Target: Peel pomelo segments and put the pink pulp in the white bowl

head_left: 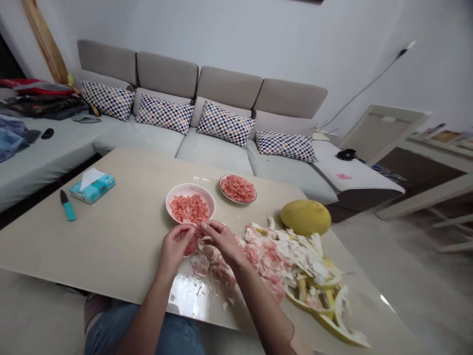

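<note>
My left hand (176, 245) and my right hand (220, 240) meet just in front of a white bowl (212, 207). Their fingertips pinch a small pink piece of pomelo flesh (197, 230) between them. Beneath the fingers lies a larger pink pomelo segment (190, 246), partly hidden by the left hand. Pulled pomelo flesh (189, 208) fills the lower part of the bowl. Behind it, a dark-rimmed plate (223, 191) carries a heap of the same flesh (238, 187). Loose membranes (212, 264) are scattered under and beside my right hand.
A pile of peeled membrane (269, 251) and thick yellow rind (325, 320) covers the table's right side. A whole pomelo (306, 217) stands behind it. At the left are a tissue pack (96, 191) and a teal-handled knife (68, 209). A sofa (214, 150) borders the table's far side.
</note>
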Demonstrator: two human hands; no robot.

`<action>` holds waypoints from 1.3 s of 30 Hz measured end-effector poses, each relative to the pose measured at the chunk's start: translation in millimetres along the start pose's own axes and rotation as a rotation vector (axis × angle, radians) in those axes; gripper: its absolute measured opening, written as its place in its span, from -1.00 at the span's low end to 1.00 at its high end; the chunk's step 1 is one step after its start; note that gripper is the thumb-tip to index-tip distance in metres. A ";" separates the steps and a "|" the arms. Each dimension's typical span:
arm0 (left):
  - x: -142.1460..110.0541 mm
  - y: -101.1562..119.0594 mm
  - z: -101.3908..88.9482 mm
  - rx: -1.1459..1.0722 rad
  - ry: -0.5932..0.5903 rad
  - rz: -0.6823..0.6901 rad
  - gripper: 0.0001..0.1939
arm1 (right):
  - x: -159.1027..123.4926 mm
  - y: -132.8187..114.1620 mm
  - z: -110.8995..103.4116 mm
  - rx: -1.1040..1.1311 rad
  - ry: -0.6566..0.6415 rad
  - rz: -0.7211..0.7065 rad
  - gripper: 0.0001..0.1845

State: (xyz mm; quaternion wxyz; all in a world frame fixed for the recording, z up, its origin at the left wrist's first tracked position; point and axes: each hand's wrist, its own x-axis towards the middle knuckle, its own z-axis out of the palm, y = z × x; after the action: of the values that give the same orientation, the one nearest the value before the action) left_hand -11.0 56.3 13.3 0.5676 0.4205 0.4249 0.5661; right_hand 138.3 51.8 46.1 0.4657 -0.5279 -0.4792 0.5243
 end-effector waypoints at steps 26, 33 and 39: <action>9.0 -6.1 -8.4 0.137 0.169 0.192 -0.90 | 17.7 -7.9 17.3 -0.274 -0.067 -0.272 -0.85; 0.8 -2.6 -9.4 0.186 0.194 0.262 -0.95 | 16.6 8.5 15.6 0.002 0.054 -0.141 -0.69; 3.7 -7.5 -12.9 0.170 0.152 0.235 -0.87 | 20.6 9.8 4.9 0.119 0.049 -0.070 -0.60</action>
State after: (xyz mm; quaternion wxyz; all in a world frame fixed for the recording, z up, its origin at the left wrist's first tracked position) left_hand -21.2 60.0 2.4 0.4262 0.4698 0.4610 0.6206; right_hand 133.4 71.2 34.0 0.5259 -0.4949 -0.4538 0.5221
